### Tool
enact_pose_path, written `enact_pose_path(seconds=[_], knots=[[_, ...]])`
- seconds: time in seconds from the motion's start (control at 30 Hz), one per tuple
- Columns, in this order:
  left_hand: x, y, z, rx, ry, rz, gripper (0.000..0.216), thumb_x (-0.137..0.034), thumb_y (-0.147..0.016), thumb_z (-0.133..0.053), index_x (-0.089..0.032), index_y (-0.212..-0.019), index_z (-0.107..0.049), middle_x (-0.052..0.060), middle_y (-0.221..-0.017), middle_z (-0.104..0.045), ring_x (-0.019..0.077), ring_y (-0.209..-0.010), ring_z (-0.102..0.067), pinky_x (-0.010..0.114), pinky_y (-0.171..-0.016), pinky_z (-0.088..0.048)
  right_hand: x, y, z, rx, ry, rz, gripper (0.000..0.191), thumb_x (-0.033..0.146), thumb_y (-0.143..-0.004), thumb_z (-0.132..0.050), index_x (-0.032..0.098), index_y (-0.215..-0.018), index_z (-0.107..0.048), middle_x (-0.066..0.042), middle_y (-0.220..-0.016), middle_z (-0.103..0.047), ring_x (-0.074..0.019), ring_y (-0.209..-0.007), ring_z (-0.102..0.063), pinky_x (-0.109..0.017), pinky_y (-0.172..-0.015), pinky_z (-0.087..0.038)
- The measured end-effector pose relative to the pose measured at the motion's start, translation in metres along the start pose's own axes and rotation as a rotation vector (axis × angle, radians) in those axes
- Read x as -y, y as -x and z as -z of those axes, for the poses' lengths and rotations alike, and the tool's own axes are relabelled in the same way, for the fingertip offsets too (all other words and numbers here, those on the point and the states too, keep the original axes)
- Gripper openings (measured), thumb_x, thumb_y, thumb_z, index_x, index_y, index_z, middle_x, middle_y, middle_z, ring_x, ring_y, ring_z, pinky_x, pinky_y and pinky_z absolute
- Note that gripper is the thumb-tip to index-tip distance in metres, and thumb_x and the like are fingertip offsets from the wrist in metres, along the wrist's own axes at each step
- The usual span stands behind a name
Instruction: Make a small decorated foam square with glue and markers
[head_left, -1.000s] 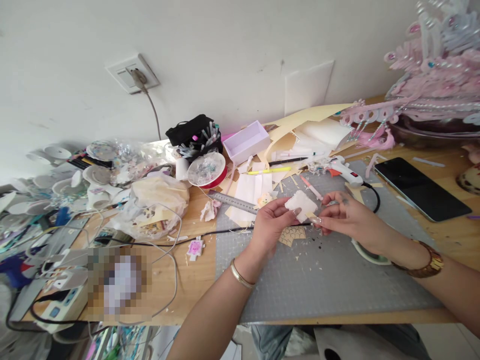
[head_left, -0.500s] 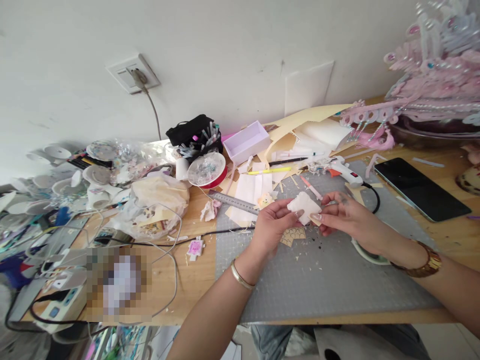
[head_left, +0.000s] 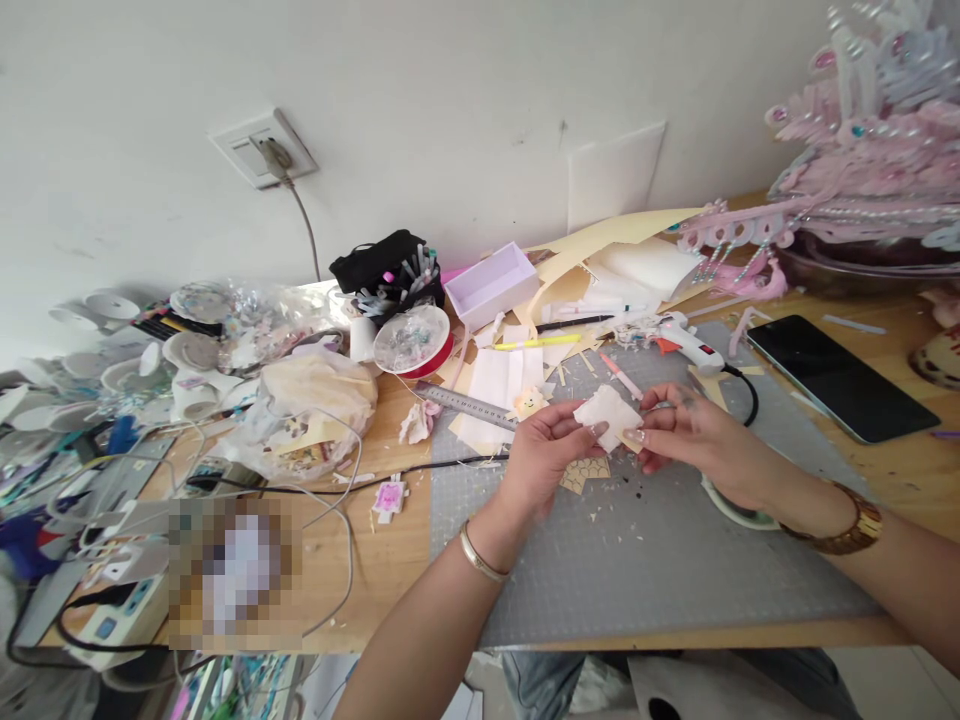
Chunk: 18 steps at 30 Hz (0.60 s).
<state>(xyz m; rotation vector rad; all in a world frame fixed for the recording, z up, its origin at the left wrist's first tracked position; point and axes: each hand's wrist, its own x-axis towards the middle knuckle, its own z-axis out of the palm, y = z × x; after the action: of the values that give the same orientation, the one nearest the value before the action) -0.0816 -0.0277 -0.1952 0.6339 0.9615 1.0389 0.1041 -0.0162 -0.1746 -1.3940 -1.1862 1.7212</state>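
Note:
A small white piece of paper or card (head_left: 606, 416) with uneven edges is held up between both hands above the grey cutting mat (head_left: 600, 580). My left hand (head_left: 549, 448) pinches its left side, thumb on the near face. At its lower right corner, the fingers of my right hand (head_left: 679, 432) are closed on the same piece. Under the hands lies a cream scrap with a dark cell-like pattern (head_left: 586, 470). A small smiling yellow-and-white cutout (head_left: 529, 402) rests just beyond my left hand. Part of a roll of tape (head_left: 739, 508) shows beneath my right forearm.
Behind the hands lie a steel ruler (head_left: 469, 403), a pink pen (head_left: 620, 376), a yellow pencil (head_left: 540, 342) and a white glue gun (head_left: 694, 343). A phone (head_left: 844, 378) lies right. A lilac box (head_left: 493, 285) and a red-rimmed spool (head_left: 412, 342) stand farther back. Cables (head_left: 420, 466) cross the left side.
Both hands keep their hold on the white piece, which looks turned very slightly. The camera view has shifted a little; nothing else has visibly moved.

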Motion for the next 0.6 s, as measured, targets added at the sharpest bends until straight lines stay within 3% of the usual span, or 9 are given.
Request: enact_pose_path(seconds=[0.13, 0.23, 0.4, 0.5, 0.6], knots=[[0.001, -0.001, 0.001, 0.003, -0.009, -0.007, 0.044, -0.033, -0.058, -0.094, -0.015, -0.094, -0.076, 0.006, -0.087, -0.078, 0.0160, -0.072, -0.070, 0.031, -0.072, -0.056, -0.004, -0.003, 0.003, 0.011, 0.004, 0.010, 0.055, 0.049, -0.061, -0.085, 0.024, -0.092, -0.048, 0.001, -0.071, -0.069, -0.0161, -0.061, -0.065, -0.034, -0.058, -0.058], [0.004, -0.005, 0.004, -0.050, -0.015, -0.090, 0.042, -0.031, -0.060, -0.093, -0.017, -0.095, -0.075, 0.004, -0.086, -0.077, 0.0158, -0.074, -0.070, 0.031, -0.077, -0.056, -0.006, -0.006, 0.007, -0.035, 0.001, 0.055, 0.053, 0.054, -0.066, -0.081, 0.023, -0.098, -0.052, -0.004, -0.084, -0.070, -0.0202, -0.075, -0.068, -0.039, -0.066, -0.061], [0.005, -0.007, 0.010, -0.093, -0.201, -0.447, 0.020, -0.021, -0.072, -0.082, -0.023, -0.092, -0.078, 0.006, -0.106, -0.078, 0.0219, -0.106, -0.071, 0.039, -0.102, -0.050, -0.010, -0.008, 0.011, -0.149, 0.027, 0.136, 0.052, 0.063, -0.068, -0.078, 0.024, -0.099, -0.063, -0.008, -0.104, -0.068, -0.0241, -0.096, -0.067, -0.037, -0.073, -0.060], [0.003, -0.005, 0.013, -0.057, -0.491, -0.694, 0.020, -0.012, -0.079, -0.071, -0.028, -0.086, -0.080, 0.005, -0.116, -0.076, 0.0249, -0.123, -0.064, 0.046, -0.115, -0.040, -0.010, -0.006, 0.008, -0.053, -0.016, 0.085, 0.054, 0.066, -0.069, -0.076, 0.023, -0.100, -0.070, -0.008, -0.098, -0.070, -0.0233, -0.090, -0.067, -0.035, -0.070, -0.058], [0.002, -0.005, 0.017, -0.002, -0.738, -0.881, 0.027, -0.010, -0.080, -0.066, -0.031, -0.082, -0.081, 0.004, -0.121, -0.074, 0.0270, -0.128, -0.060, 0.052, -0.116, -0.037, -0.011, -0.004, 0.006, 0.045, -0.059, 0.058, 0.053, 0.068, -0.069, -0.076, 0.024, -0.098, -0.075, -0.007, -0.096, -0.072, -0.0235, -0.092, -0.066, -0.034, -0.071, -0.057]])
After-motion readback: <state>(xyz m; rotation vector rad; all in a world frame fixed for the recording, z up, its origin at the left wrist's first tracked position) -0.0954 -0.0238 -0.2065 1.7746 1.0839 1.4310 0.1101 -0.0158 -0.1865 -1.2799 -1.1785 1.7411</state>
